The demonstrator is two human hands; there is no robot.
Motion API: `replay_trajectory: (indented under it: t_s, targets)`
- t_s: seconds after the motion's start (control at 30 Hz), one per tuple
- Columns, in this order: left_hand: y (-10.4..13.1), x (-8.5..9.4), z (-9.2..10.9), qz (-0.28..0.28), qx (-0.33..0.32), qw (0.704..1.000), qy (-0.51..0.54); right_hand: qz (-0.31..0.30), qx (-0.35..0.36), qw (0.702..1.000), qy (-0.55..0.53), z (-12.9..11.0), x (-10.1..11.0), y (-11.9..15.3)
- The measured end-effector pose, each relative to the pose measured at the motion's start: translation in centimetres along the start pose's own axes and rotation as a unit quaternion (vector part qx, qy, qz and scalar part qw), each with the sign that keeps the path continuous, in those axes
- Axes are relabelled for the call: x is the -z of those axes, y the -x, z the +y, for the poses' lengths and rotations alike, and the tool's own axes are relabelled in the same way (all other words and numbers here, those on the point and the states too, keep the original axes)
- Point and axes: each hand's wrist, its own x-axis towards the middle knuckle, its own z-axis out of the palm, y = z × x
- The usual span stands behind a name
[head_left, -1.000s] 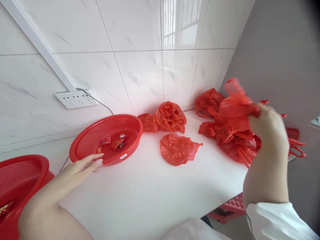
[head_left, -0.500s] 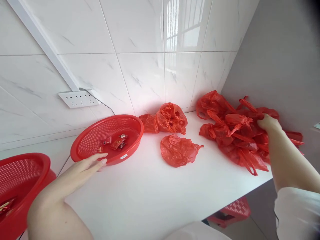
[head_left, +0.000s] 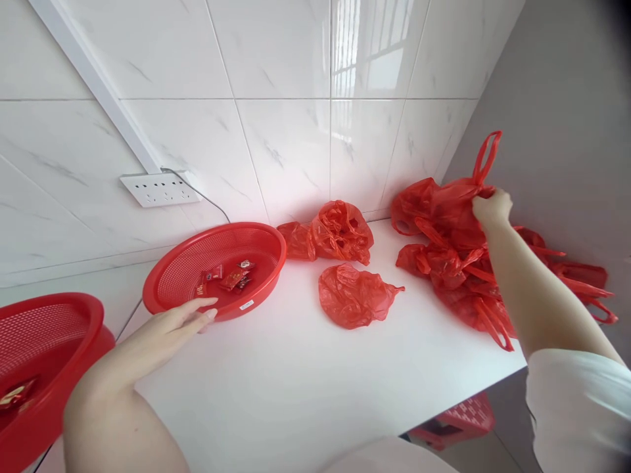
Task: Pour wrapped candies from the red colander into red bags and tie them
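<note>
My right hand (head_left: pixel 494 209) is closed on a red plastic bag (head_left: pixel 456 200), lifting it at the top of a heap of red plastic bags (head_left: pixel 468 289); one handle loop sticks up beside my fingers. My left hand (head_left: pixel 185 322), fingers stretched out, hovers at or against the near rim of a red perforated basket (head_left: pixel 217 233); whether it touches the rim I cannot tell. Several small red-wrapped packets (head_left: pixel 231 277) lie in that basket. A flattened red bag (head_left: pixel 357 295) rests on the white table (head_left: pixel 315 381) between my hands.
Another red basket (head_left: pixel 59 302) with wrapped items stands at the left. Crumpled red bags (head_left: pixel 340 233) lie by the tiled wall. A power strip (head_left: pixel 160 189) with a cable is on the wall. Beyond the table's front edge is a red stool (head_left: pixel 463 420).
My right hand has moved left and up out of the heap, pulling a red plastic bag up with it. My left hand stays by the basket. The view has shifted slightly.
</note>
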Motion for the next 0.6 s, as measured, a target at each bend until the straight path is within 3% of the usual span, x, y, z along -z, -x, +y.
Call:
replay_trajectory:
  t_s: [0.1,0.2,0.33,0.4,0.47,0.53,0.6]
  targets:
    - [0.1,0.0,0.2,0.002,0.001,1.0,-0.011,-0.077,-0.056,0.995,-0.008,-1.2,-1.8,0.9]
    - [0.3,0.0,0.6,0.002,0.0,1.0,-0.016,-0.132,-0.061,0.989,-0.006,-3.3,-2.5,2.9]
    - [0.5,-0.1,1.0,-0.001,0.0,1.0,-0.023,-0.192,0.064,0.979,-0.037,-7.3,-2.5,8.0]
    - [0.6,-0.3,1.3,-0.005,-0.007,1.0,-0.025,-0.303,0.156,0.938,-0.063,-9.1,-2.7,11.4]
    - [0.6,-0.6,1.8,-0.013,-0.022,0.999,-0.027,-0.453,0.223,0.861,-0.062,-10.4,-3.0,14.6]
    - [0.6,-1.0,2.4,-0.022,-0.047,0.998,-0.024,-0.514,0.242,0.821,-0.051,-11.2,-3.3,17.2]
    - [0.7,-1.6,3.4,-0.029,-0.075,0.997,-0.011,-0.509,0.247,0.822,-0.059,-12.1,-3.2,19.0]
